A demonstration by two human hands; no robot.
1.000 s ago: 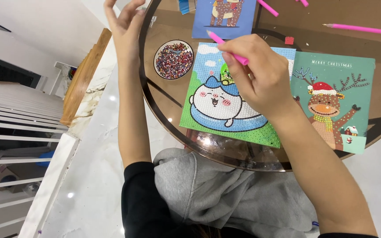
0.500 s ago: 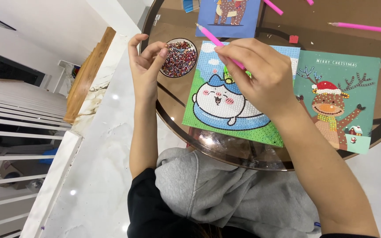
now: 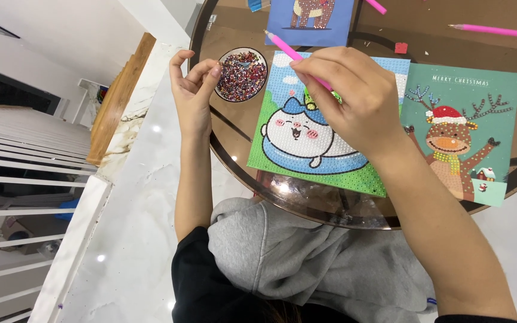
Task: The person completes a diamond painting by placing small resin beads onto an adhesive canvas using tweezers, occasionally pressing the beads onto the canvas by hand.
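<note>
My right hand (image 3: 354, 101) grips a pink pen (image 3: 288, 50) and holds its tip down on a bead picture of a white cat (image 3: 306, 140) on green and blue ground. The pen's tip is hidden under my fingers. My left hand (image 3: 191, 90) hovers at the left edge of a small round dish of mixed coloured beads (image 3: 243, 75), thumb and fingers pinched close together. Whether a bead sits between them cannot be seen.
A round glass table (image 3: 342, 212) carries a teal reindeer card (image 3: 468, 137) on the right, a blue reindeer picture (image 3: 309, 21) at the top, loose pink pens (image 3: 495, 30) and a small red square (image 3: 401, 48). A white marble floor and railing lie on the left.
My left hand came down from raised and open to a pinch beside the bead dish. My right hand stayed on the cat picture with the pen.
</note>
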